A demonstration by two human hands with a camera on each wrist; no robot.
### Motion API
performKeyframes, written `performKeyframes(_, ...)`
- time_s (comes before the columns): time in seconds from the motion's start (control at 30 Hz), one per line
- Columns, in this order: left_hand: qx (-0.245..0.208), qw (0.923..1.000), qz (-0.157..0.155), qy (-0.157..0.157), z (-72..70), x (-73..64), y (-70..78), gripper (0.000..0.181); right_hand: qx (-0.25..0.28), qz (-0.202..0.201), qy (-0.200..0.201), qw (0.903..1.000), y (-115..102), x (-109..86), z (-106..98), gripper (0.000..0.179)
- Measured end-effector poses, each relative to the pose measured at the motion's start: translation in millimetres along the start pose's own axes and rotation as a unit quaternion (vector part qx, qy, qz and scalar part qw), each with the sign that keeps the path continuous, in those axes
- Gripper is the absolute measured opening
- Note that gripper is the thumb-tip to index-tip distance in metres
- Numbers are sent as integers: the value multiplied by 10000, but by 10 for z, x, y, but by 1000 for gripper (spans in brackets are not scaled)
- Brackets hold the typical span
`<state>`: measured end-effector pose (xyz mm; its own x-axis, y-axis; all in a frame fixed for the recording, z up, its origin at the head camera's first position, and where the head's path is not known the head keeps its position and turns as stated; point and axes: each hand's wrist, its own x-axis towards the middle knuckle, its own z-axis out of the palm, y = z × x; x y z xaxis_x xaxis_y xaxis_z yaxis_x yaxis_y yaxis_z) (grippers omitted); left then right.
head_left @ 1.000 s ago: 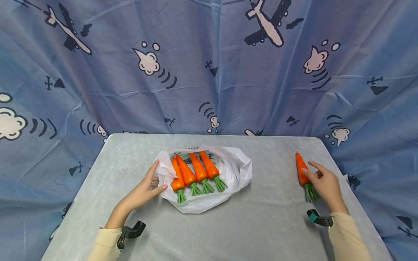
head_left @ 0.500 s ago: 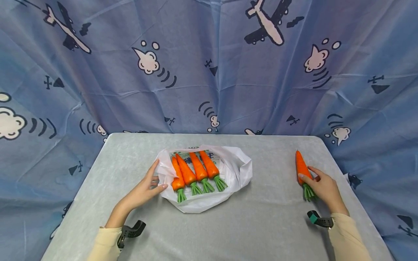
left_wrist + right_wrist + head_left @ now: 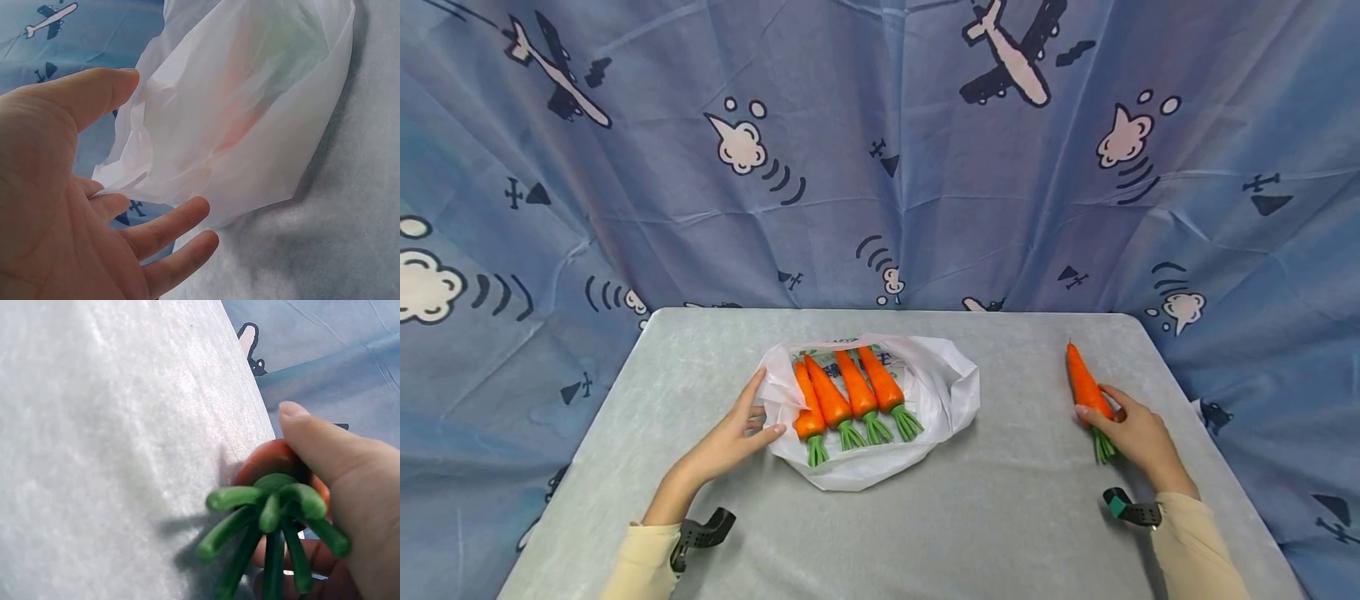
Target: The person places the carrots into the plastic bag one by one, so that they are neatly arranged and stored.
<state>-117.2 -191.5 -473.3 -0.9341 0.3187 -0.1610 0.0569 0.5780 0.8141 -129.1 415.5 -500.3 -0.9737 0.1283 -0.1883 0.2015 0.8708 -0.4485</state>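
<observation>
On the table lies a white plastic bag (image 3: 940, 375), its mouth spread wide. Several orange carrots (image 3: 827, 400) with green stalk ends rest side by side inside it, their tips towards the back. My left hand (image 3: 727, 440) is at the bag's left edge, fingers spread and loosely bent, fingertips right at the plastic. In the left wrist view, the bag (image 3: 250, 137) shows a blurred orange and green through its side. At the table's right, my right hand (image 3: 1138, 429) grips another carrot (image 3: 1084, 379) between thumb and fingers near its green end, tip pointing away.
A pale grey cloth covers the table (image 3: 880, 550). Behind it hangs a blue curtain (image 3: 820, 250) printed with planes and clouds. Dark wrist straps (image 3: 707, 529) sit on both forearms. The table's right edge (image 3: 253, 381) runs close past the right hand.
The right hand has closed its fingers on the single carrot, which has shifted slightly left and away. The left hand and the bag have stayed in place.
</observation>
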Motion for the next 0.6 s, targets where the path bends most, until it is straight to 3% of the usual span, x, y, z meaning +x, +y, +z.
performKeyframes(0.33, 4, 10000, -74, -18, 3, -6, 7, 95, -4, -197, -291, 9994, -48, 3, 8, 94)
performKeyframes(0.6, -19, 10000, -13, 24, 2, -11, 19, 96, 138, -334, -231, 9991, -42, 20, 49, 85)
